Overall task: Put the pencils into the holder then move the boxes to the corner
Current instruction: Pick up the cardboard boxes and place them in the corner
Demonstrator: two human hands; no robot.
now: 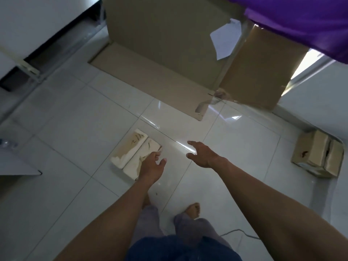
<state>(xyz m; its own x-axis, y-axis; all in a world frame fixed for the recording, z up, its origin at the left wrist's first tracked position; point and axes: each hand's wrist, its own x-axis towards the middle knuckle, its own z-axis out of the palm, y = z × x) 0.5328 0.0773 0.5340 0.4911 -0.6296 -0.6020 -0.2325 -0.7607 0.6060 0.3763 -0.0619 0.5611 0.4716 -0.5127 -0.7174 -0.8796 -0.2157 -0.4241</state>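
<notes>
Both arms reach down toward the tiled floor [75,132]. The left hand [152,164] hangs over the near right corner of a small box [131,149], a flat carton with torn white paper on its top. Its fingers [156,153] are loosely bent and released, gripping nothing; whether they touch the box cannot be told. The right hand [201,155] is spread flat over bare tile just to the right of them, its fingers straight, released and empty, apart from the box.

A second box [318,155], brown and dented, with a split along its top, sits well off to the right of the right fingers, close against the foot of the white wall.

Beyond both sets of fingers stands a large carton [160,53], taking up much of the floor ahead. Its open flap [263,72] hangs out to the right, and a loose white sheet of paper [226,38] clings to its side. A purple cloth [301,21] fills the far right corner above the flap.

Far to the left of the left fingers juts the edge of a white worktop [18,166]. Below the hands, nearer the person, are two bare feet [193,209] on the tile, and a thin grey cable [239,232] curls across the floor beside the right leg. Between the right fingers and the second box lies only glossy tile with a bright glare.
</notes>
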